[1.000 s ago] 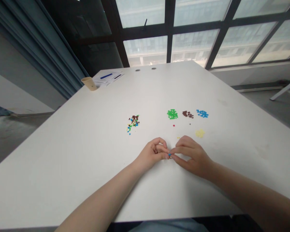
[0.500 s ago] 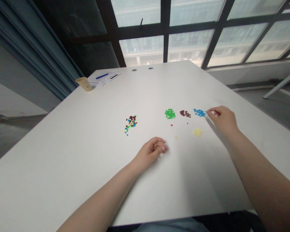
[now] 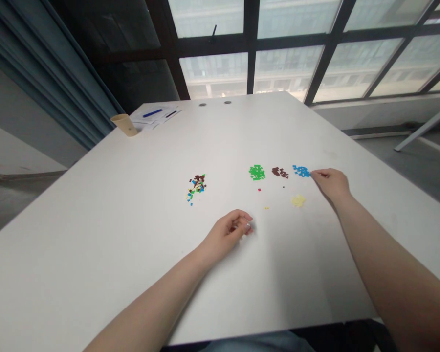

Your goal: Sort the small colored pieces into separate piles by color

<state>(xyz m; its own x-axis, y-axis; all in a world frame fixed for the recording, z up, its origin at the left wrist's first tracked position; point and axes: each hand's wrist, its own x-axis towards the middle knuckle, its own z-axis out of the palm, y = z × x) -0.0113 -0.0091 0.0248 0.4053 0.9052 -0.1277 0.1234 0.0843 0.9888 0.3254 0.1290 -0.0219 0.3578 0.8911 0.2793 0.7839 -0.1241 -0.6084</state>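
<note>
On the white tabletop point(image 3: 106, 234), a mixed heap of tiny coloured plastic pieces point(image 3: 197, 188) is seen at left. Nearer lies the left hand point(image 3: 223, 236), its grip clenched; whether a piece is held cannot be told. A green heap point(image 3: 257, 172), brown heap point(image 3: 280, 172) and blue heap point(image 3: 300, 171) are ranged rightward, with a pale yellow heap point(image 3: 298, 200) nearer. The right hand point(image 3: 330, 184) is placed just beside the blue heap, its grip loosely curled; any held piece is hidden. Such tiny pieces are judged best taken singly between the fingertips.

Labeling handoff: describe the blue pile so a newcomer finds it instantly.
On the white table, three piles of tiny square pieces lie ahead of the right hand. The blue pile is the rightmost, nearest that hand's fingertips, unlike the green pile and the dark brown pile.
</note>
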